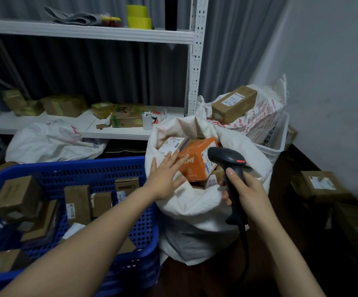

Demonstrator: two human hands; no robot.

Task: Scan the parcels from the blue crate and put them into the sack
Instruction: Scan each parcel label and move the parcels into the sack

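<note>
The blue crate point(100, 171) stands at the lower left and holds several brown cardboard parcels point(77, 203). To its right stands the open white sack point(195, 206), with an orange box point(197, 161) and a labelled brown parcel point(170, 144) on top inside. My left hand point(166, 175) hovers over the sack's near rim, fingers spread straight, holding nothing. My right hand point(245, 195) grips the handle of a black barcode scanner point(230, 162), whose head points toward the orange box.
A white shelf rack point(195, 82) with boxes and a white cup stands behind. A second sack point(259, 118) with a brown box on it sits in a white basket at the right. More boxes point(321, 185) lie on the dark floor at the right, near the wall.
</note>
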